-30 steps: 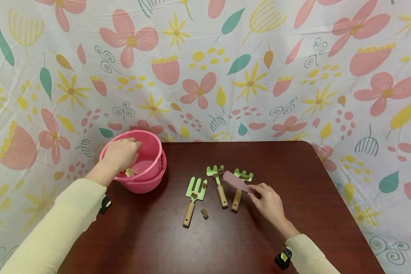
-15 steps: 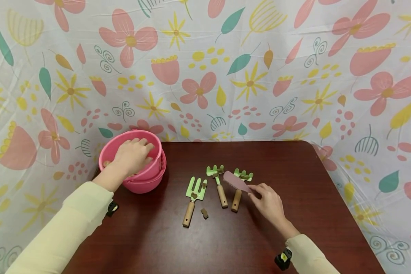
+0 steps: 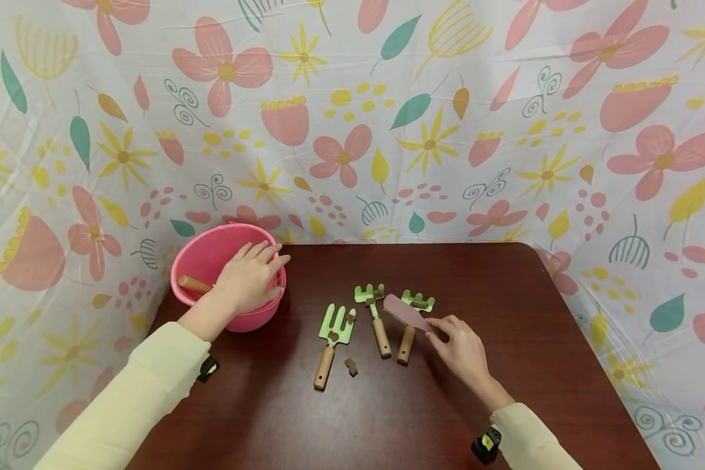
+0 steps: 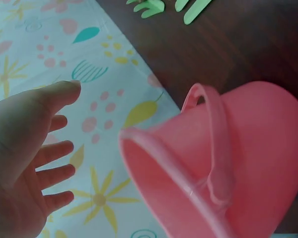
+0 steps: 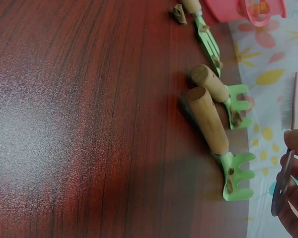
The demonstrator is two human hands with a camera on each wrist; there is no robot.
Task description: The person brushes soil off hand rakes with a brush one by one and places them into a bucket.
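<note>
My left hand [image 3: 248,279] is over the right side of the pink bucket [image 3: 254,320], fingers spread and holding nothing. In the left wrist view, that hand [image 4: 20,148] is apart from the bucket's rim. A wooden handle [image 3: 192,284] lies inside the bucket; its other end is hidden by the hand. My right hand [image 3: 459,344] pinches the handle of a pinkish-mauve brush [image 3: 404,309], whose bristles show in the right wrist view. Below the brush lies a small green hand rake [image 3: 407,343], with a second rake [image 3: 378,329] beside it. Brown bits cling to both heads.
A green hand fork [image 3: 326,359] with a wooden handle and brown bits lies between the bucket and the rakes. One loose brown piece [image 3: 350,367] is on the dark table [image 3: 282,424]. A floral curtain [image 3: 341,98] borders the table's back and sides.
My left hand has risen out of the bucket's interior and moved right, its fingers spreading from a curled pose. The wooden handle inside has come into sight. The right hand and brush have stayed still.
</note>
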